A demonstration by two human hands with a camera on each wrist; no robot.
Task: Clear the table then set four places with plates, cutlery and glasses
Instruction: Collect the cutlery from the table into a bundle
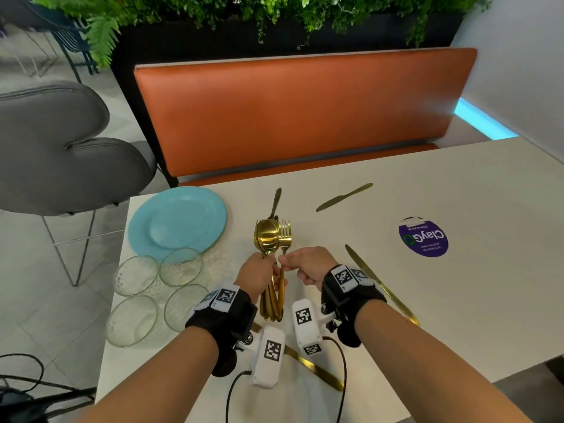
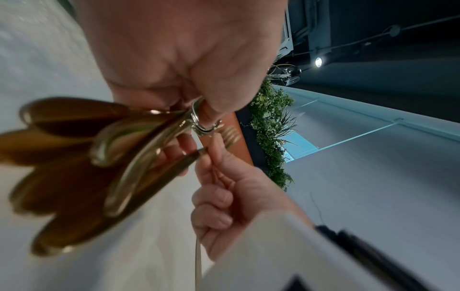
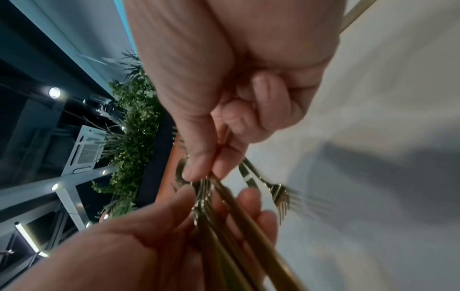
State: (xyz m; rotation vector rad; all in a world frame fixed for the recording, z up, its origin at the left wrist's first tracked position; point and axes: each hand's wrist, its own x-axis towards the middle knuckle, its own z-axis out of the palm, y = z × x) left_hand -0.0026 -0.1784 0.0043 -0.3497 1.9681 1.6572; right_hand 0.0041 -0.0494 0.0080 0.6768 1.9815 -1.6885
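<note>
My left hand (image 1: 266, 265) grips a bundle of gold spoons and forks (image 1: 270, 239) upright over the white table (image 1: 457, 193), bowls and tines pointing away from me. My right hand (image 1: 290, 260) pinches the neck of one gold fork (image 1: 285, 236) at the right side of that bundle. The left wrist view shows the blurred handles of the cutlery bundle (image 2: 74, 157) below my left hand (image 2: 186, 69), with my right hand (image 2: 224, 206) beside them. In the right wrist view my right hand's thumb and finger (image 3: 199, 169) close on a fork handle (image 3: 239, 206) above my left hand (image 3: 149, 246).
A blue plate (image 1: 177, 221) lies at the table's far left corner, with several empty glasses (image 1: 137, 276) in front of it. Gold knives lie loose at the back (image 1: 345, 196), at the right (image 1: 381, 283) and under my wrists (image 1: 314, 367). A purple sticker (image 1: 423, 238) is on the tabletop. An orange bench (image 1: 305, 111) stands behind.
</note>
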